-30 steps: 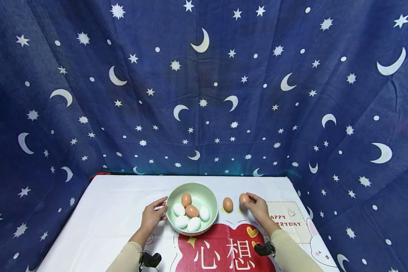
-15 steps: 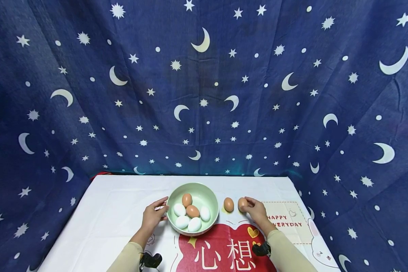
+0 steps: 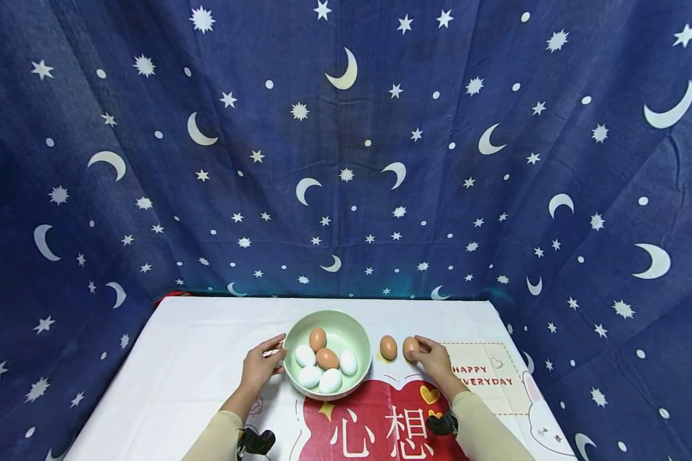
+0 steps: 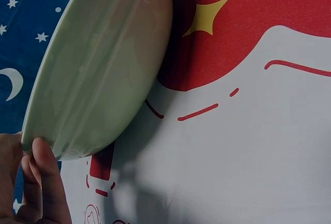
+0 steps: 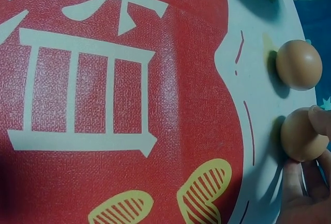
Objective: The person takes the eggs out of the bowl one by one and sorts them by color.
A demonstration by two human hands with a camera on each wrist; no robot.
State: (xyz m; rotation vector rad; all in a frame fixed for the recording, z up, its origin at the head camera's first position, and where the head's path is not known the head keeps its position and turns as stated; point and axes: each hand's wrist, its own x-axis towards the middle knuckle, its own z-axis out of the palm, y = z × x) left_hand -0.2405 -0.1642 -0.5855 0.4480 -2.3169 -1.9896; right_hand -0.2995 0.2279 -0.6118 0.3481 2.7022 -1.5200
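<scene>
A pale green bowl (image 3: 357, 330) holds several white eggs (image 3: 330, 381) and two brown eggs (image 3: 327, 358). My left hand (image 3: 259, 362) grips the bowl's left rim, thumb and fingers on either side of its edge in the left wrist view, where the bowl wall (image 4: 103, 63) fills the upper left. To the right of the bowl, my right hand (image 3: 435, 358) pinches a brown egg (image 3: 411, 347) between thumb and fingers. In the right wrist view this egg (image 5: 302, 136) is close over the cloth. Another brown egg (image 5: 299, 64) sits on the cloth between it and the bowl.
The table wears a white cloth (image 3: 207, 339) printed with a large red shape (image 3: 375, 410), white characters and a cream panel (image 3: 484, 365). A dark blue curtain (image 3: 346, 192) with moons and stars hangs behind and at both sides.
My right hand has brought its brown egg slightly down and left, beside the other brown egg on the cloth. My left hand and the bowl have stayed in place.
</scene>
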